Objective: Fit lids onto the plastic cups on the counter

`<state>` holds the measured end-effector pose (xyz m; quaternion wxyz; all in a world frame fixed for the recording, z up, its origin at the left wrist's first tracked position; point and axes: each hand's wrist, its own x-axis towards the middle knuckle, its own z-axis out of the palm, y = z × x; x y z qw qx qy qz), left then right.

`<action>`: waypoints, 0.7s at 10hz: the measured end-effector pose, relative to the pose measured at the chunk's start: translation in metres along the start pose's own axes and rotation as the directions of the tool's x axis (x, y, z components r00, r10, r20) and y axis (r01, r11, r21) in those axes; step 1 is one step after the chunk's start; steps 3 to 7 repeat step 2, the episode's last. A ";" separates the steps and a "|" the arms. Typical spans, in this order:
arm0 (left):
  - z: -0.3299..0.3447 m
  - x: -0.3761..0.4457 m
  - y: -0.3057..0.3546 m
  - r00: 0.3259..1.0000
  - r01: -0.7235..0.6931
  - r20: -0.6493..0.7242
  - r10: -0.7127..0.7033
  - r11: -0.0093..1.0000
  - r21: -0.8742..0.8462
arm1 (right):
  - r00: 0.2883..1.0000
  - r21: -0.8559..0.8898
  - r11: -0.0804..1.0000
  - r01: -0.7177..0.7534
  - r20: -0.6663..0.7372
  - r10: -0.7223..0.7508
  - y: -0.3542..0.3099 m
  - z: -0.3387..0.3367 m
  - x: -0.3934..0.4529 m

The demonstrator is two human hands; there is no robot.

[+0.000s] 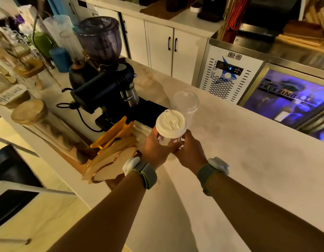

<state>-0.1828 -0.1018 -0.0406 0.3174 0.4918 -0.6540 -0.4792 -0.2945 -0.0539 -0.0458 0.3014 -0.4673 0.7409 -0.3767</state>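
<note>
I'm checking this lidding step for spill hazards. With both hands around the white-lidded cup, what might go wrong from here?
1. The left hand and right hand both wrap the cup; squeezing its thin wall may pop the white lid loose.
2. The clear lidded cup stands close behind; a forward push may knock it over.
3. The grinder and its cable sit just left, where the left elbow could snag.

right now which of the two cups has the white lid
The cup held in both hands has the white lid. The clear cup standing behind it on the counter wears a transparent lid.
</note>
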 end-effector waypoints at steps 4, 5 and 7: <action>-0.014 -0.026 0.004 0.996 0.082 0.022 -0.082 0.996 0.019 | 0.989 -0.102 0.985 -0.140 0.032 0.144 0.006 -0.015 -0.013; -0.014 -0.026 0.004 0.996 0.082 0.022 -0.082 0.996 0.019 | 0.989 -0.102 0.985 -0.140 0.032 0.144 0.006 -0.015 -0.013; -0.014 -0.026 0.004 0.996 0.082 0.022 -0.082 0.996 0.019 | 0.989 -0.102 0.985 -0.140 0.032 0.144 0.006 -0.015 -0.013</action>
